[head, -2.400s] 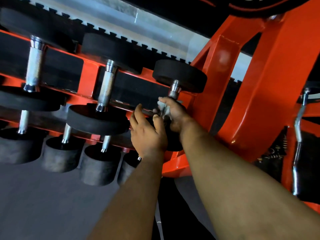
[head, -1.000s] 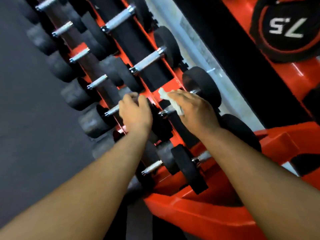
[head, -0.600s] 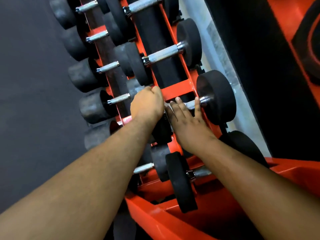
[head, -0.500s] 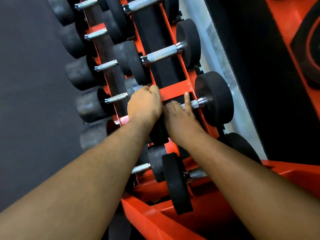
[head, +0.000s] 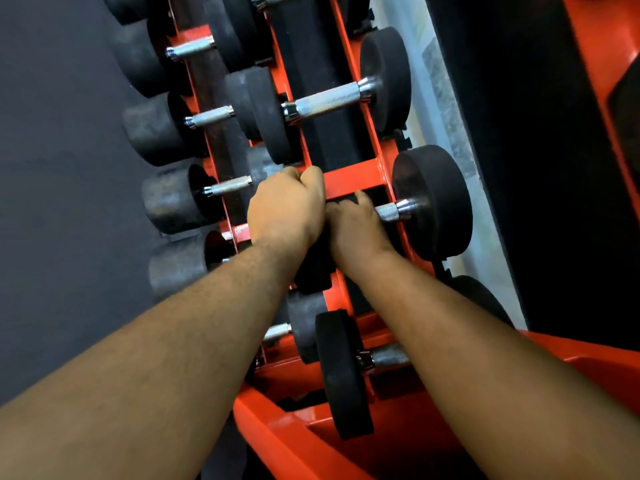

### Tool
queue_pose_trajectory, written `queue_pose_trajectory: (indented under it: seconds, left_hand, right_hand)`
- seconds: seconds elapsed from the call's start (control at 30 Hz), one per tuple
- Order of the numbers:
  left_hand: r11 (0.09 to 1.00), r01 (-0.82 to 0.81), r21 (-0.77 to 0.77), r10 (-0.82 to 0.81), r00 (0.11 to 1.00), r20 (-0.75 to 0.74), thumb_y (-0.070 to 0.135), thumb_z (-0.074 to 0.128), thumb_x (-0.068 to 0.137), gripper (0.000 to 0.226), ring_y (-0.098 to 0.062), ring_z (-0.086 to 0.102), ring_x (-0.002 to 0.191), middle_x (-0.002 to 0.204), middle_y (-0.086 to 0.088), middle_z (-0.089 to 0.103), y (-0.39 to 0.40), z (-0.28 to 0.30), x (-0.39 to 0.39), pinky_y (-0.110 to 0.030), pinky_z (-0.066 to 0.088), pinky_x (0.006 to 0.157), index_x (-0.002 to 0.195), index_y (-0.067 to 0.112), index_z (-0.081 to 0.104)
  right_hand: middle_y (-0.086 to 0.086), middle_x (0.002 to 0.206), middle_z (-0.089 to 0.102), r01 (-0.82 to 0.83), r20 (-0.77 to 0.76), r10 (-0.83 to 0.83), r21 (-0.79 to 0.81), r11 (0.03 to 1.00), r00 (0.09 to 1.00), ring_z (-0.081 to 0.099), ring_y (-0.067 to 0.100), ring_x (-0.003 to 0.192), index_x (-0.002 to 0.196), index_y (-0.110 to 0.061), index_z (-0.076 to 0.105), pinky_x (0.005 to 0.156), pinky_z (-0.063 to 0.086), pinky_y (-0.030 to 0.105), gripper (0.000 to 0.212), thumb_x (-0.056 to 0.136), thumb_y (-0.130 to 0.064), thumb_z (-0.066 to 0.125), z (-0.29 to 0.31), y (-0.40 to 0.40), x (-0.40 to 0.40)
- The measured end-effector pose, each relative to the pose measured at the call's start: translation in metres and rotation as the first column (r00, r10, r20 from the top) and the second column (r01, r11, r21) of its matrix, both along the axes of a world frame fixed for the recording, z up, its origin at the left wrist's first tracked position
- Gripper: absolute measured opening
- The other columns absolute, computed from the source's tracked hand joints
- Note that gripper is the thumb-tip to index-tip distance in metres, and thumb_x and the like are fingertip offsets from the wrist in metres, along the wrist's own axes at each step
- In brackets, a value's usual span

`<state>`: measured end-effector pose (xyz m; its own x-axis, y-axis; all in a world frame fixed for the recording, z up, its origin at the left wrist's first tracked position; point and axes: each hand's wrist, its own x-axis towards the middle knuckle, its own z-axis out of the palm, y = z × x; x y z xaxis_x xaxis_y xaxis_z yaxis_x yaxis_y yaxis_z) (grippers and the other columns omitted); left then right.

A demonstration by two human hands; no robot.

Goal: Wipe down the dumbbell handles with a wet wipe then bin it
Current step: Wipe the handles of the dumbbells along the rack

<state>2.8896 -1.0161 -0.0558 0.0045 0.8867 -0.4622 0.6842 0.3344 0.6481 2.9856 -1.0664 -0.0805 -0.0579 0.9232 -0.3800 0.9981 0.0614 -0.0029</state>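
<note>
Right hand [head: 356, 225] fingers curl round dumbbell handle [head: 389, 212]; left hand [head: 285, 206] fisted, contents unclear.

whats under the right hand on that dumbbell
The right hand is curled over a dumbbell handle; only the handle's knurled end shows beside the black weight. Whether the wipe lies under the palm is hidden.

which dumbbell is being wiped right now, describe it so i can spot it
On the orange steel rack, find the upper tier's row of black round-headed dumbbells with knurled chrome handles. It is the black-headed dumbbell just below the crossbar, the only one whose handle is wrapped by the right hand.
</note>
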Motion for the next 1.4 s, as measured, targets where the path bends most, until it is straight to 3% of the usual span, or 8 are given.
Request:
queue_pose_trajectory:
  seconds: [0.3, 0.5, 0.57, 0.73, 0.83, 1.0, 1.2, 1.4]
  left_hand:
    - [1.000, 0.004, -0.015, -0.004, 1.000, -0.021, 0.041, 0.040, 0.096, 0.036, -0.031, 0.050, 0.082, 0.081, -0.003, 0.057, -0.001, 0.002, 0.000, -0.033, 0.034, 0.073, 0.083, 0.018, 0.064]
    - [1.000, -0.002, 0.003, 0.002, 1.000, -0.021, 0.042, 0.040, 0.096, 0.036, -0.028, 0.049, 0.083, 0.085, -0.002, 0.057, -0.001, 0.002, 0.000, -0.032, 0.034, 0.076, 0.090, 0.020, 0.069]
    - [1.000, -0.006, 0.007, 0.006, 1.000, -0.014, 0.042, 0.040, 0.095, 0.037, -0.029, 0.053, 0.083, 0.086, -0.003, 0.062, -0.002, 0.001, 0.000, -0.033, 0.036, 0.075, 0.088, 0.020, 0.069]
    - [1.000, -0.013, 0.011, 0.013, 1.000, 0.001, 0.042, 0.041, 0.094, 0.036, -0.029, 0.056, 0.081, 0.081, -0.001, 0.064, -0.003, 0.000, -0.001, -0.033, 0.036, 0.072, 0.084, 0.020, 0.068]
    - [1.000, -0.003, 0.020, 0.003, 1.000, -0.013, 0.042, 0.041, 0.095, 0.036, -0.030, 0.054, 0.082, 0.082, -0.003, 0.062, -0.004, 0.001, 0.000, -0.033, 0.035, 0.073, 0.083, 0.019, 0.066]
    - [1.000, -0.003, 0.020, 0.003, 1.000, -0.020, 0.043, 0.041, 0.094, 0.036, -0.031, 0.054, 0.083, 0.085, -0.005, 0.062, -0.002, 0.001, 0.001, -0.033, 0.036, 0.074, 0.085, 0.020, 0.067]
    - [1.000, -0.017, 0.014, 0.017, 1.000, -0.019, 0.044, 0.041, 0.094, 0.036, -0.029, 0.055, 0.081, 0.077, -0.001, 0.060, -0.003, 0.000, 0.001, -0.032, 0.036, 0.073, 0.086, 0.020, 0.067]
    - [0.999, 0.013, 0.039, -0.012, 1.000, -0.027, 0.044, 0.040, 0.095, 0.037, -0.030, 0.054, 0.083, 0.084, -0.005, 0.062, -0.001, -0.001, 0.001, -0.033, 0.036, 0.074, 0.085, 0.020, 0.066]
  right_hand:
    - [0.024, 0.164, 0.002, -0.072, 0.340, 0.021, 0.139, 0.988, 0.940, 0.002, 0.042, 0.152, 0.157, 0.001, 0.011, 0.119, 0.008, 0.066, 0.061, 0.101, -0.018, 0.026, -0.011, -0.053, -0.004]
    - [0.011, 0.113, 0.066, -0.121, 0.081, 0.114, 0.091, 0.988, 0.990, 0.061, 0.032, 0.107, 0.124, -0.011, 0.065, 0.118, 0.026, 0.057, 0.040, 0.088, -0.016, 0.047, -0.022, -0.006, 0.009]
    - [0.009, 0.097, 0.065, -0.068, 0.058, 0.059, 0.185, 0.980, 0.997, 0.063, 0.031, 0.091, 0.115, -0.011, 0.065, 0.117, 0.027, 0.059, 0.033, 0.083, -0.011, 0.059, -0.021, -0.016, 0.010]
    - [0.014, 0.143, 0.052, -0.129, 0.156, 0.088, 0.272, 0.954, 0.984, 0.039, 0.037, 0.140, 0.145, -0.007, 0.042, 0.117, 0.026, 0.061, 0.051, 0.094, -0.010, 0.036, -0.023, -0.068, -0.001]
    - [0.012, 0.102, 0.067, -0.046, 0.170, -0.004, 0.285, 0.957, 0.985, 0.054, 0.037, 0.110, 0.110, -0.008, 0.062, 0.112, 0.040, 0.052, 0.033, 0.086, -0.011, 0.039, -0.010, -0.038, -0.005]
    - [0.004, 0.103, 0.069, 0.019, 0.077, -0.010, -0.105, 0.994, 0.997, 0.064, 0.032, 0.099, 0.097, -0.020, 0.063, 0.087, 0.038, 0.037, 0.023, 0.092, -0.010, 0.043, 0.012, 0.004, -0.003]
    - [0.014, 0.135, 0.053, -0.060, 0.189, 0.029, 0.159, 0.985, 0.982, 0.045, 0.037, 0.132, 0.143, -0.007, 0.039, 0.122, 0.018, 0.055, 0.048, 0.095, -0.011, 0.040, -0.025, -0.065, 0.009]
    - [0.004, 0.095, 0.069, 0.018, 0.069, -0.018, -0.001, 1.000, 0.997, 0.063, 0.031, 0.095, 0.097, -0.021, 0.066, 0.106, 0.035, 0.046, 0.019, 0.091, -0.015, 0.049, -0.003, -0.002, 0.000]
